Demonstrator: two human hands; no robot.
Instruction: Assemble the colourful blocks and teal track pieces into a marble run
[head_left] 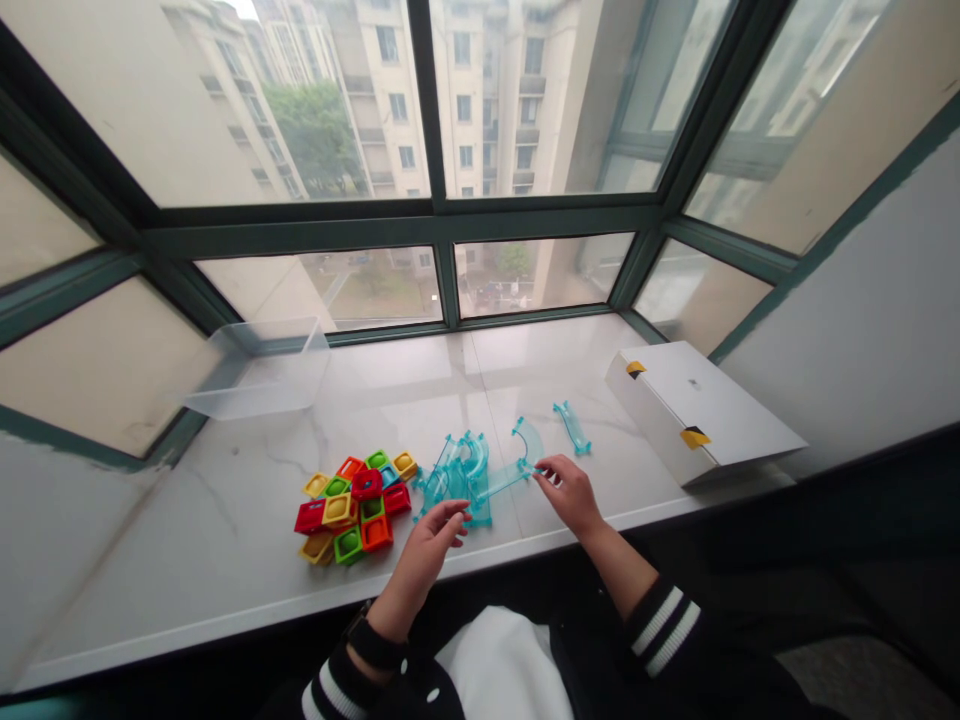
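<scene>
Clear bin leftward, white box rightward; right grip around blue track, left grip unclear.

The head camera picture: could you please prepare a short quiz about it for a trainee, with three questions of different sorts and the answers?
1. True or false: the blue pieces lie between the colourful blocks and the white box.
2. Which is nearest to the right hand?
A) the white box
B) the blue pieces
C) the colourful blocks
3. How many yellow and black tabs can you see on the white box?

Key: 1. true; 2. B; 3. two
</scene>
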